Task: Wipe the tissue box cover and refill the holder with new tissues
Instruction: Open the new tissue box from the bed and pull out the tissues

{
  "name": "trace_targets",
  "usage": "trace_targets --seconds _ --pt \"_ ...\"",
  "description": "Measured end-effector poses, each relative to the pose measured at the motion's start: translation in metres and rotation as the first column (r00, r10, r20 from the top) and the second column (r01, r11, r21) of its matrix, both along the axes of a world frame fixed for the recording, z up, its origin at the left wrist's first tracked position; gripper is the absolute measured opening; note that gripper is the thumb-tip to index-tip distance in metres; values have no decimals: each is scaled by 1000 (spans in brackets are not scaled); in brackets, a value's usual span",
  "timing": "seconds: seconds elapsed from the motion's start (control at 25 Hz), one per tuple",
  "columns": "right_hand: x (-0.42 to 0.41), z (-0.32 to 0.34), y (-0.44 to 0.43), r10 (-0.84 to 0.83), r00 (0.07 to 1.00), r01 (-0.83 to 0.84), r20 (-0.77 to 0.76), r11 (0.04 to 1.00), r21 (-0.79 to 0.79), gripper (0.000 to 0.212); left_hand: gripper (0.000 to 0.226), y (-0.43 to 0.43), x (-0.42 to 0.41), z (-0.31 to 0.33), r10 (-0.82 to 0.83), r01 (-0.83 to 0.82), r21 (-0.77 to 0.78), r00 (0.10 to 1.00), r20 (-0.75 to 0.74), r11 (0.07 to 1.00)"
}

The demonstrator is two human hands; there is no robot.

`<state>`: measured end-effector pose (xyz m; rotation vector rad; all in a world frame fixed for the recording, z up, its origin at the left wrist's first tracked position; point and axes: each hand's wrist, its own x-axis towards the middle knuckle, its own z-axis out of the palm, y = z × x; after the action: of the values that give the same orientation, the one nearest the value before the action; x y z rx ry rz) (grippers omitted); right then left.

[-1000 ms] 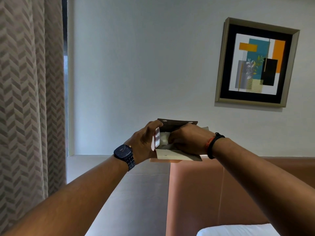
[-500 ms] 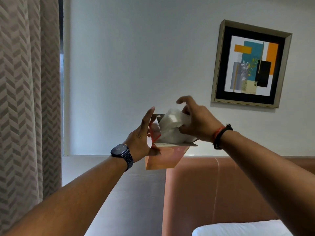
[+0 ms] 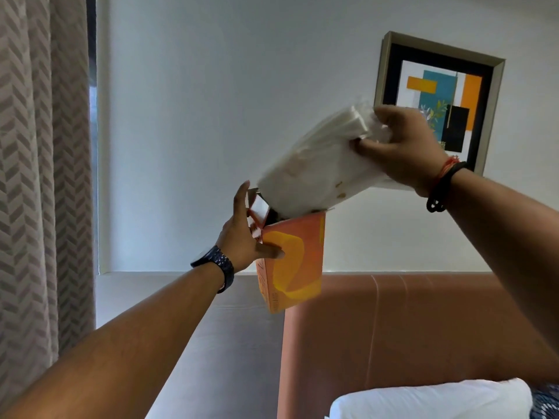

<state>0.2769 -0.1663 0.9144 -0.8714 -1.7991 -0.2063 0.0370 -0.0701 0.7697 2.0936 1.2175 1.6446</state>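
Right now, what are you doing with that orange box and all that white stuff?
A person is taking a thick stack of white tissues out of an orange tissue box. The left hand holds the box upright by its open top end, flaps folded back. The right hand grips the stack's upper end, tilted, with its lower end just at the box's opening. All of this is held up in the air in front of the wall, above a headboard.

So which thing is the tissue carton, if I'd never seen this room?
Start at the framed abstract picture on the wall. Below and left of it, the left hand holds an orange carton with yellow swirls. It's the only box, its open top holding the white tissue stack's end.
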Motion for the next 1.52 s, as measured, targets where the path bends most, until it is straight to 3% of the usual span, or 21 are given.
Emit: trace_targets --seconds 0.08,0.24,0.36,0.52,0.72,0.88,0.96,1.12,1.24,1.52 --pt "4 4 0 88 975 -89 -203 996 2 31 140 2 4 2 44 -28 -100 986 163 995" --pt "10 -5 9 220 770 -341 -599 935 -95 31 123 7 16 -1 38 127 -263 838 544 956" --pt "9 -45 28 112 673 -443 -731 853 -277 10 91 10 30 -9 51 287 -308 651 757 907" --pt "15 -107 58 -65 572 -502 -818 761 -411 10 75 18 52 -33 90 364 -290 478 874 885" --pt "44 -175 84 -248 631 -360 -735 746 -561 9 85 24 85 -90 106 415 -321 463 880 851" --pt "77 -248 95 -370 739 -160 -563 715 -680 8 85 27 122 -165 171 450 -401 469 866 798" --pt "100 -302 98 -473 752 -39 -459 663 -747 18 85 25 146 -213 216 483 -441 452 865 757" --pt "147 -430 82 -636 717 99 -284 497 -862 12 77 12 197 -328 332 481 -579 504 797 659" --pt "182 -532 54 -731 648 102 -213 360 -927 22 68 -10 236 -426 412 499 -672 538 735 547" --pt "249 -745 -27 -864 502 59 -40 81 -995 31 98 -81 310 -627 555 565 -795 597 579 222"
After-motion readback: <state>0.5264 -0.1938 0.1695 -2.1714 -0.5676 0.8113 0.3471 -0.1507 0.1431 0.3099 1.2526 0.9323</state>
